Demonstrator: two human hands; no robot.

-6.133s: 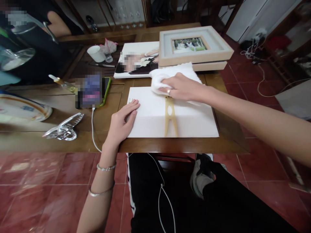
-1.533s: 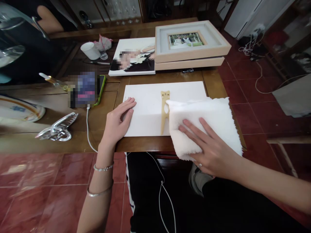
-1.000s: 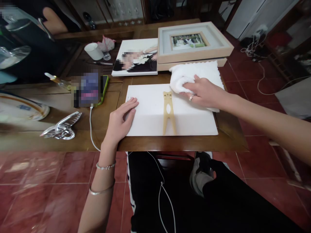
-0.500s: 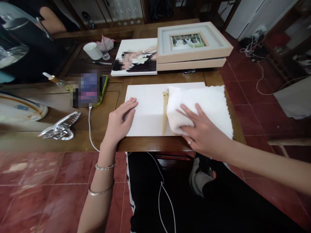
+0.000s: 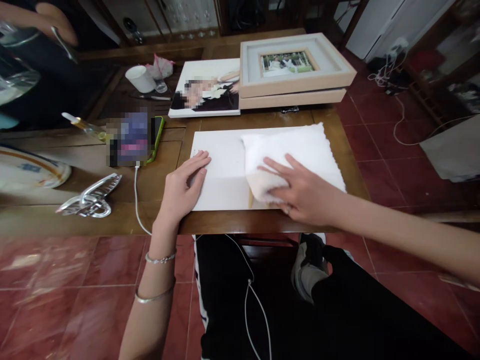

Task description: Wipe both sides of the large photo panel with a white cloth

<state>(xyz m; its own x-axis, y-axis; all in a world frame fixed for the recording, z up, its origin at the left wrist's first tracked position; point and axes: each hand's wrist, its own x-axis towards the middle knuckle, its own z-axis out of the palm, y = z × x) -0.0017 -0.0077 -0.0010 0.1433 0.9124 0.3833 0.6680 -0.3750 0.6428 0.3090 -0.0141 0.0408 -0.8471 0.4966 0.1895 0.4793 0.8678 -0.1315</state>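
Note:
A white board (image 5: 219, 172), the back of a frame, lies flat at the near edge of the wooden table (image 5: 161, 175). My left hand (image 5: 183, 187) rests flat on its left edge, fingers stretched out. My right hand (image 5: 300, 192) presses a white fluffy cloth (image 5: 296, 147) onto the board's middle and right, fingers spread over it. The cloth covers most of the tan stand; only its foot (image 5: 250, 200) shows.
Two stacked picture frames (image 5: 296, 67) and a photo canvas (image 5: 206, 90) lie at the back. A phone (image 5: 131, 137) with a white cable, a silver hair clip (image 5: 90, 197), a plate (image 5: 30, 172), a small bottle (image 5: 84, 127) and a cup (image 5: 139, 78) sit to the left. Another person's arm (image 5: 41, 15) shows top left.
My right hand has slid the cloth leftward across the board, so it now covers the tan stand. My left hand has stayed in place on the board's left edge.

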